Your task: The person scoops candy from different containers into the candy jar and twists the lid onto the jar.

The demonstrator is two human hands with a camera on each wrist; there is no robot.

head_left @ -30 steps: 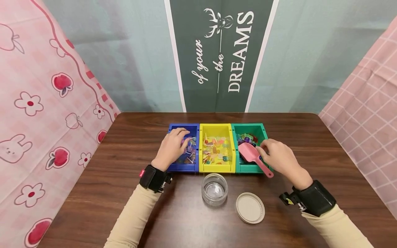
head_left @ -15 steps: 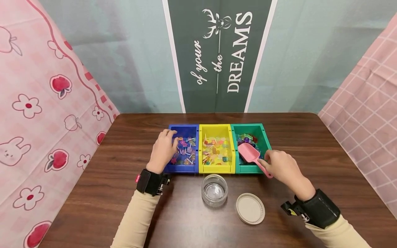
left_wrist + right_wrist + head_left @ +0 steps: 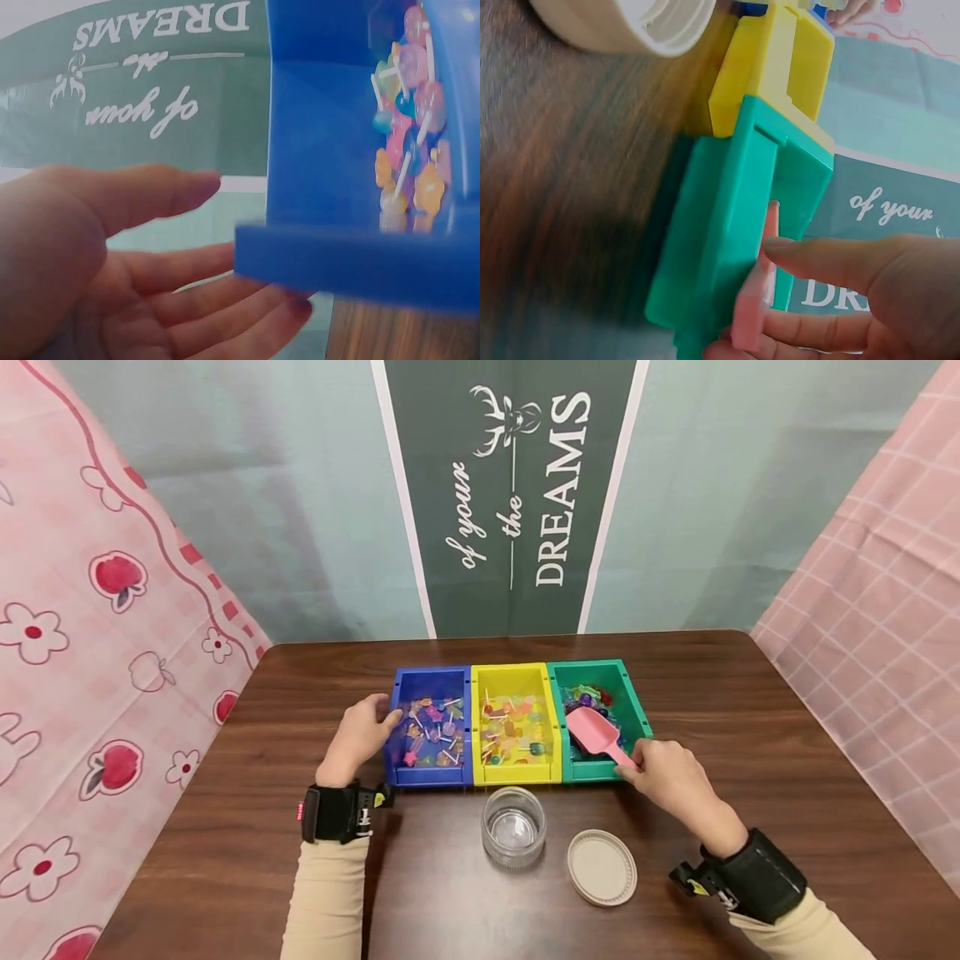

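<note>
My right hand (image 3: 672, 777) pinches the handle of a pink scoop (image 3: 592, 731) between thumb and fingers. The scoop's bowl lies over small coloured pieces in the green bin (image 3: 636, 703), its handle crossing the front edge. In the right wrist view the thumb (image 3: 817, 259) presses on the handle from above. My left hand (image 3: 356, 739) is beside the blue bin (image 3: 429, 776), fingertips right at its left wall. Thumb and fingers are extended and apart in the left wrist view. Tiny lollipop-shaped pieces (image 3: 412, 60) lie in the blue bin.
A yellow bin (image 3: 517, 774) with more lollipop-shaped pieces stands between the blue and green bins. In front of them, a lidless clear glass jar (image 3: 513, 831) and a cream-coloured round lid (image 3: 602, 868) sit on the dark wooden table (image 3: 450, 910). Curtains surround the table's back and sides.
My left hand has moved left, from over the blue bin to its outer side. My right hand has come down onto the scoop's handle and taken hold of it. The view has shifted slightly.
</note>
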